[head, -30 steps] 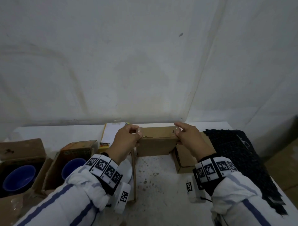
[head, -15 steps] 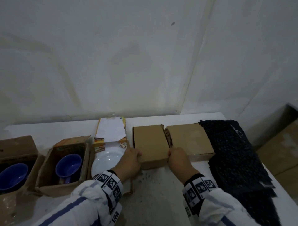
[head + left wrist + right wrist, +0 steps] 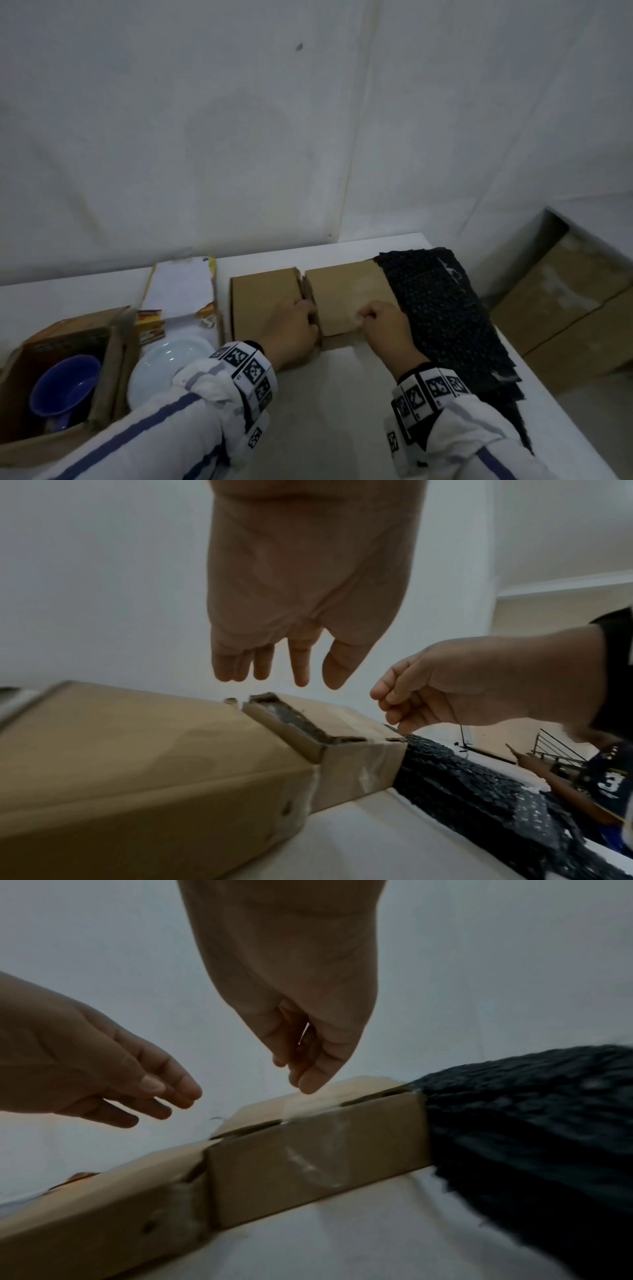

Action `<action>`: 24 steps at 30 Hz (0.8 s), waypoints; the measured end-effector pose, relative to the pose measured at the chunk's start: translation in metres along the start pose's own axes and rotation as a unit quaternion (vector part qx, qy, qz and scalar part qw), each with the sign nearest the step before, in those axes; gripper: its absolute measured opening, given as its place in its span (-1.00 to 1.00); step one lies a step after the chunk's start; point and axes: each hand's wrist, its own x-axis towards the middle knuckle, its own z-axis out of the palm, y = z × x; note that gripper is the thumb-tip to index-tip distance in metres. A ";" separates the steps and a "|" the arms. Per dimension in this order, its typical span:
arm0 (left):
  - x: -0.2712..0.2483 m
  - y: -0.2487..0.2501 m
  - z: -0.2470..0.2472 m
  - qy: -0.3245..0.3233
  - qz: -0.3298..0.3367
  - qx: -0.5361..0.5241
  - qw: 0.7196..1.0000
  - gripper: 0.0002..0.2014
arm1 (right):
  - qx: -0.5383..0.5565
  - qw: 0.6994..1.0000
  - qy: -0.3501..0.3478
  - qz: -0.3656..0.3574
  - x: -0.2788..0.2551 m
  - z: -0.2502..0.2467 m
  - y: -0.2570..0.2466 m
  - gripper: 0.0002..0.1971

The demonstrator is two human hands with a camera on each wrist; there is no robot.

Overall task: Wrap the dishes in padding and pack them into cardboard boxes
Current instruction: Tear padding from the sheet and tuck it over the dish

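A flat brown cardboard box (image 3: 263, 301) lies in the middle of the white table (image 3: 342, 411), both top flaps folded down and meeting at a rough seam. My left hand (image 3: 305, 318) hovers over the seam with its fingers (image 3: 301, 669) straight and apart from the cardboard. My right hand (image 3: 370, 315) is over the right flap (image 3: 346, 291), fingers (image 3: 390, 696) curled in with nothing in them. Clear tape shows on the box's front wall (image 3: 308, 1153). Black bubble padding (image 3: 442, 308) lies against the box's right side. What is inside the box is hidden.
A white plate (image 3: 171, 363) sits left of the box. Further left, an open carton (image 3: 113, 359) holds a blue bowl (image 3: 65, 383). A white and yellow flap (image 3: 181, 287) stands behind the plate. Walls close the back; large cartons (image 3: 565, 308) stand beyond the table's right edge.
The flaps, held up a second ago, were folded flat. Both hands then moved from the box's front edge onto its top, the right one shifting rightward over the right flap.
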 end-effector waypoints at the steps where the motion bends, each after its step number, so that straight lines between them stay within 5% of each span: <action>1: 0.006 0.012 0.006 0.007 0.022 -0.010 1.000 -0.70 | 0.004 1.000 0.007 0.005 0.006 -0.008 0.010 -0.73; 10: 0.049 0.081 0.062 0.025 0.110 0.025 0.993 -0.65 | -0.151 0.988 0.010 0.017 0.047 -0.056 0.089 -0.68; 16: 0.068 0.104 0.088 0.032 0.081 0.057 0.995 -0.63 | -0.245 0.968 -0.044 -0.020 0.059 -0.055 0.124 -0.75; 19: 0.073 0.111 0.093 0.053 0.077 0.075 0.993 -0.62 | -0.257 0.964 0.006 -0.062 0.069 -0.054 0.131 -0.94; 24: 0.074 0.123 0.086 0.030 0.064 0.002 0.997 -0.62 | -0.170 0.985 -0.030 -0.022 0.077 -0.084 0.117 -0.76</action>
